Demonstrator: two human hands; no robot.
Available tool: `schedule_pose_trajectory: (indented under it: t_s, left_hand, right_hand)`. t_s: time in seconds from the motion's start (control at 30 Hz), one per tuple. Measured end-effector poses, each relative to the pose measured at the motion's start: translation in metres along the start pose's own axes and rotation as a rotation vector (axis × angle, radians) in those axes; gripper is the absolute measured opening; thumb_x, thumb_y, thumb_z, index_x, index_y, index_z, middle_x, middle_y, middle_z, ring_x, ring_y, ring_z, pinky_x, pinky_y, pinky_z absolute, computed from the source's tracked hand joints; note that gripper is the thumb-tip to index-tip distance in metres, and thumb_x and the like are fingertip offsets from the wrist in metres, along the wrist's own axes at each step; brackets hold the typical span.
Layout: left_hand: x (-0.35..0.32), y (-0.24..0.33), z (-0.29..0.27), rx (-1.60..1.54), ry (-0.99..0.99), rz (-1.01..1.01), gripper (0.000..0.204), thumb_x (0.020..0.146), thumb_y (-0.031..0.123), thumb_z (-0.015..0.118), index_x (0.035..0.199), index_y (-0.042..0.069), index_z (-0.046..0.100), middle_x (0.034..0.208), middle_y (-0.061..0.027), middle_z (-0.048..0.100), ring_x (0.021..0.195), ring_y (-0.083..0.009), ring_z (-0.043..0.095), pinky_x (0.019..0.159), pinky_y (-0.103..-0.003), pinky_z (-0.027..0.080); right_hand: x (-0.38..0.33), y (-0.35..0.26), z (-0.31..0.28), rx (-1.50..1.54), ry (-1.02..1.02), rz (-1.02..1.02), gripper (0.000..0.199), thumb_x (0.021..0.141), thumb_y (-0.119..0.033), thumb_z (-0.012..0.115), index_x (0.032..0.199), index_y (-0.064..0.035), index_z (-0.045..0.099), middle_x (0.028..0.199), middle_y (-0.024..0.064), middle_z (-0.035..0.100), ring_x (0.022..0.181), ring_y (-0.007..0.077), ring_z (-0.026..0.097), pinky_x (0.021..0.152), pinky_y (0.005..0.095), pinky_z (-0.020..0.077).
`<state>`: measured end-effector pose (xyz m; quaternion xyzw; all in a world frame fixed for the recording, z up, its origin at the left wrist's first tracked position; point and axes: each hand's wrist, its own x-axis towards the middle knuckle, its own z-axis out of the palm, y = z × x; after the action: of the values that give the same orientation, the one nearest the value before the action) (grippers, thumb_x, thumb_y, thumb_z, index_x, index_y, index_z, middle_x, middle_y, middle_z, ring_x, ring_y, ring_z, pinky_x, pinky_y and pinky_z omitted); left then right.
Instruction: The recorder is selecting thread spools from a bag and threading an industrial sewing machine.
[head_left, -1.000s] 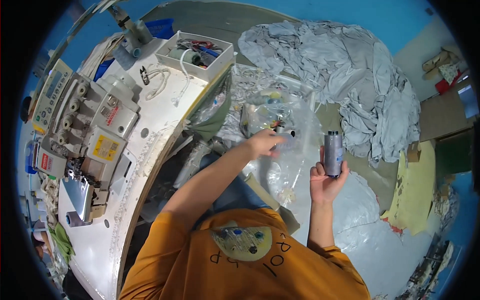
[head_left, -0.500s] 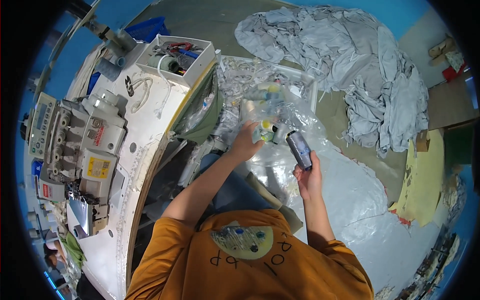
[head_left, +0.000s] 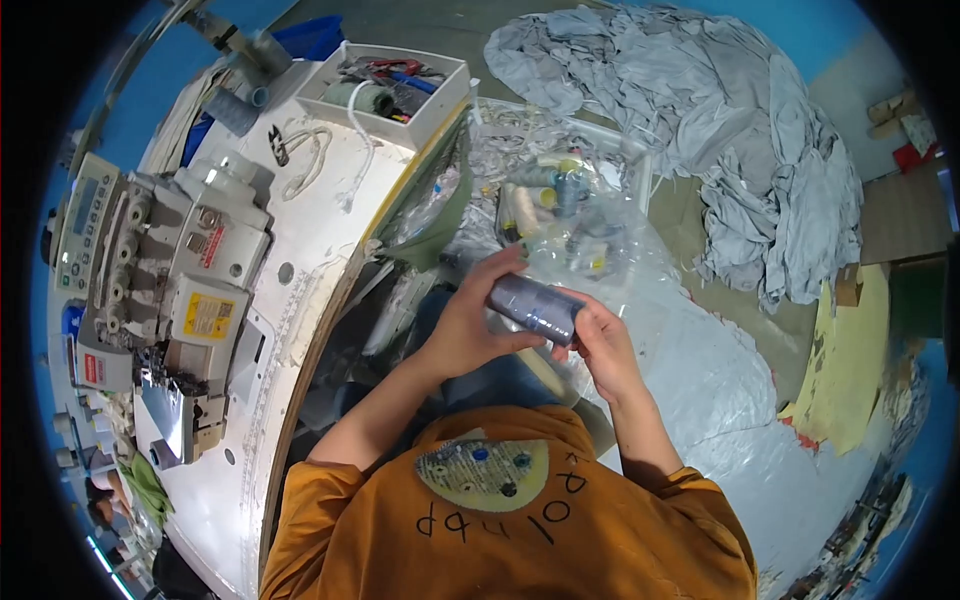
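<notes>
Between both hands (head_left: pixel 540 335), grey thread cone (head_left: pixel 535 309)

From my feed the scene is brightly and evenly lit, the light seeming to fall from overhead; shadows are soft and short, darkest under the edge of the white tabletop (head_left: pixel 300 250); clear plastic sheeting (head_left: pixel 700 370) throws pale glare and washes out detail beneath it; the fisheye bends straight edges hard toward the rim, where a black vignette closes the circle; the centre is fairly sharp, while things near the rim are smeared and compressed.
</notes>
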<state>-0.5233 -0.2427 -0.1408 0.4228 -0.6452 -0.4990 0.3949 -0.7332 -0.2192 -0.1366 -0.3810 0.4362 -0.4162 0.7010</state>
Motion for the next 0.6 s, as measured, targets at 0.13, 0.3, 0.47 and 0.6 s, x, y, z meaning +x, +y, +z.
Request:
schedule_pose_trajectory:
  t_s: [0.13,0.3,0.47,0.6]
  left_hand:
    - [-0.029,0.008,-0.019,-0.312,0.011,-0.103,0.075,0.064,0.003,0.086,0.127,0.006,0.045,0.128,-0.0085,0.05,0.117,-0.0172,0.051,0.098,-0.032,0.045]
    - [-0.062,0.006,-0.038,-0.556,0.09,-0.099,0.074,0.064,0.005,0.086,0.125,0.002,0.044,0.129,-0.0093,0.049,0.117,-0.0172,0.051,0.1,-0.032,0.044]
    - [-0.084,0.009,-0.045,-0.595,0.118,-0.044,0.074,0.063,0.005,0.087,0.124,0.003,0.044,0.128,-0.0094,0.049,0.118,-0.0176,0.05,0.099,-0.033,0.044]
    - [-0.099,0.004,-0.047,-0.713,0.174,-0.023,0.076,0.061,0.008,0.089,0.123,0.007,0.044,0.127,-0.0094,0.05,0.118,-0.0187,0.05,0.099,-0.033,0.043]
  right_hand:
    - [-0.005,-0.006,0.023,0.041,-0.192,-0.02,0.055,0.101,-0.042,0.039,0.131,0.0035,0.048,0.087,0.0109,0.065,0.072,0.016,0.065,0.067,0.0277,0.0516]
    - [-0.012,-0.023,0.054,-0.126,-0.262,-0.088,0.054,0.097,-0.034,0.053,0.131,0.006,0.043,0.104,0.014,0.063,0.082,0.0168,0.064,0.07,0.0272,0.0506]
    - [-0.02,-0.031,0.075,-0.284,-0.288,-0.21,0.041,0.091,-0.01,0.062,0.125,0.0031,0.045,0.11,0.0118,0.061,0.087,0.0128,0.061,0.075,0.0246,0.0489]
    - [-0.027,-0.032,0.093,-0.288,-0.292,-0.255,0.033,0.091,-0.01,0.063,0.118,0.0016,0.048,0.108,0.0101,0.062,0.085,0.0105,0.061,0.076,0.0231,0.048]
